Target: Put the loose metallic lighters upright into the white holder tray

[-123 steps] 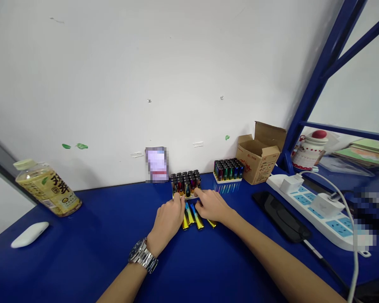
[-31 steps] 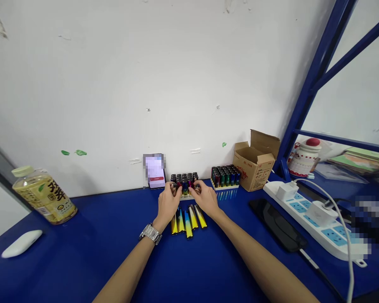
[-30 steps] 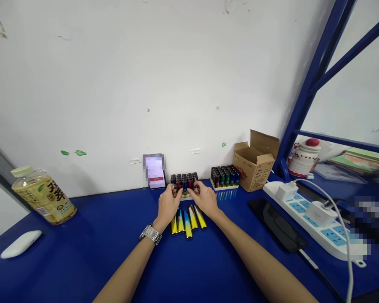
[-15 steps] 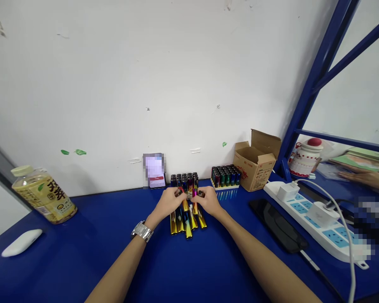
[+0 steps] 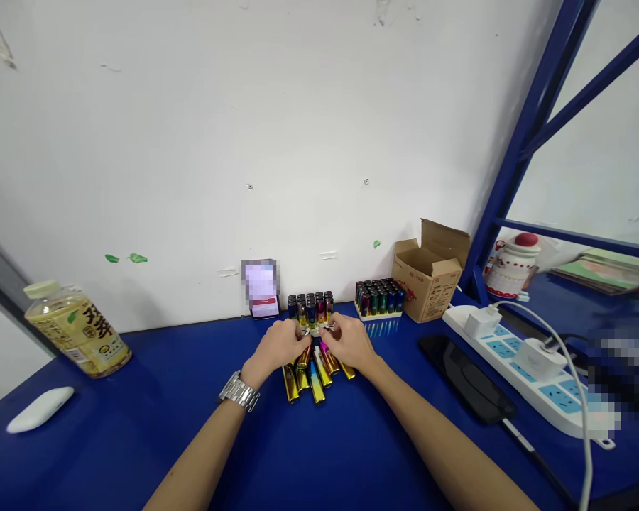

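My left hand (image 5: 277,346), with a metal watch on its wrist, pinches a gold lighter (image 5: 304,354) by its top. My right hand (image 5: 348,342) pinches a pink lighter (image 5: 324,349) the same way. Both hands hover over several loose gold-and-blue lighters (image 5: 313,373) lying on the blue table (image 5: 138,440). Just behind my fingers stands a white tray of upright lighters (image 5: 309,308). A second tray of lighters (image 5: 379,297) stands to its right.
An open cardboard box (image 5: 430,270) sits right of the trays. A black phone (image 5: 467,377) and a white power strip (image 5: 527,369) with plugs lie at right. A yellow bottle (image 5: 77,328) and a white mouse (image 5: 40,409) are at left. A blue shelf frame (image 5: 516,142) rises at right.
My hands pulled back from the tray, each with a lighter, and lowered them toward the loose pile. Another person's hand seen at the far right half a second ago is gone.
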### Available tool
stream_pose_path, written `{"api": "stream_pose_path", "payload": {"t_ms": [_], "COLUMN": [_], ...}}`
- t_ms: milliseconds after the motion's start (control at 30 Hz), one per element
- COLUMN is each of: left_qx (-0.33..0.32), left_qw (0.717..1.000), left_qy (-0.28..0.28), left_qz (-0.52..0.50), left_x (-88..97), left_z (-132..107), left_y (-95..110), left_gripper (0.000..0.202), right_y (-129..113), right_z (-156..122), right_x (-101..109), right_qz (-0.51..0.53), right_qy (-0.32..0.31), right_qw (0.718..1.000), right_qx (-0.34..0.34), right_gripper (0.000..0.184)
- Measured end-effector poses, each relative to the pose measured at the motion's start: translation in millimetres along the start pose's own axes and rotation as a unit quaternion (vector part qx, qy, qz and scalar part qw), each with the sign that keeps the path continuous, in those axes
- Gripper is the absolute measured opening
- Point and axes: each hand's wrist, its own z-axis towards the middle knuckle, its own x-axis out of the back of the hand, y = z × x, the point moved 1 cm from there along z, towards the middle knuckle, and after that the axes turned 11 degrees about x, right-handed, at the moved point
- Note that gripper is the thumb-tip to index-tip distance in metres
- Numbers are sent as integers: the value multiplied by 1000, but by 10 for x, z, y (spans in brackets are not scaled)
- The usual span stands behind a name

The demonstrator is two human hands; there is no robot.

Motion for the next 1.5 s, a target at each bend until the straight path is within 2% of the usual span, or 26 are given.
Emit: {"api": "stream_pose_path", "payload": {"t_ms": [100, 267, 467, 633, 733, 833, 867, 900, 967, 1033, 1067, 1133, 1233, 1300, 1400, 1500], "left_qx": [9, -37, -48, 3, 23, 32, 43, 55, 63, 65, 66, 71, 65, 53, 34, 19], "left_qw": [1000, 999, 987, 983, 975, 960, 960, 967, 987, 996, 996, 995, 996, 998, 999, 992], "left_qy": [4, 14, 120, 162, 197, 236, 230, 202, 95, -7, -40, -66, -62, -40, 24, 107], "left_qz": [15, -33, -96, -86, -104, -148, -153, -149, -116, -67, -47, -16, 5, 3, -9, -65], "left_x": [14, -35, -144, -222, -170, -2, 65, 125, 208, 230, 220, 177, 104, 80, 80, 81], "left_z": [-1, 11, 57, 98, 94, 43, 17, -13, -83, -168, -210, -281, -336, -334, -268, -131], "left_y": [-16, -17, 42, 221, 329, 353, 336, 310, 236, 146, 99, 15, -74, -113, -160, -204], "left_gripper": [23, 26, 19, 22, 20, 24, 26, 28, 33, 39, 40, 40, 34, 34, 32, 21], "right_y": [19, 31, 66, 84, 91, 118, 133, 150, 187, 222, 236, 254, 251, 234, 201, 177], "right_z": [-16, -12, 10, 6, -2, -2, 1, 5, 18, 37, 48, 74, 107, 120, 143, 203], "right_x": [15, 29, -39, -68, -60, -56, -59, -63, -77, -97, -106, -123, -127, -112, -83, -74], "right_qz": [-43, -85, -59, -33, -16, 17, 36, 58, 109, 150, 163, 172, 157, 132, 99, 82], "right_qy": [3, -14, 34, 38, 37, 55, 63, 70, 82, 90, 93, 93, 88, 86, 83, 81], "right_qw": [999, 995, 997, 999, 999, 998, 997, 996, 990, 983, 980, 976, 979, 983, 989, 992], "right_qx": [-11, -52, -32, -15, -10, -10, -11, -15, -30, -57, -71, -92, -100, -95, -70, -45], "right_gripper": [20, 10, 11, 13, 12, 12, 12, 13, 15, 16, 17, 20, 26, 29, 32, 30]}}
